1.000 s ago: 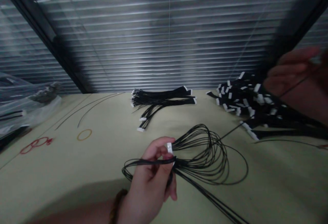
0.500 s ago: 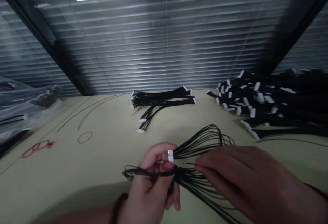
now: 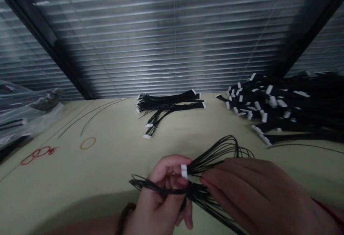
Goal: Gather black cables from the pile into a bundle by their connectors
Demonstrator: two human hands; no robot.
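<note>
My left hand [image 3: 161, 192] pinches a white plastic connector [image 3: 184, 171] between thumb and fingers, with a looped bundle of thin black wires [image 3: 217, 154] fanning out from it. Some of the wires wrap across my left fingers. My right hand [image 3: 249, 192] lies just to the right, its fingertips closed against the wires beside my left hand. Part of the bundle is hidden under my right hand, and its lower strands run off toward the bottom edge.
A large heap of black wire harnesses with white connectors [image 3: 268, 109] lies at the far right of the pale green table [image 3: 80, 184]. A smaller bundle [image 3: 166, 106] lies at the back centre. Plastic bagging [image 3: 21, 111], a yellow rubber band [image 3: 87, 143] and red rubber bands [image 3: 37, 155] lie left.
My right hand has moved from the heap at upper right down to the wires beside my left hand. My left hand and the connector have shifted slightly right.
</note>
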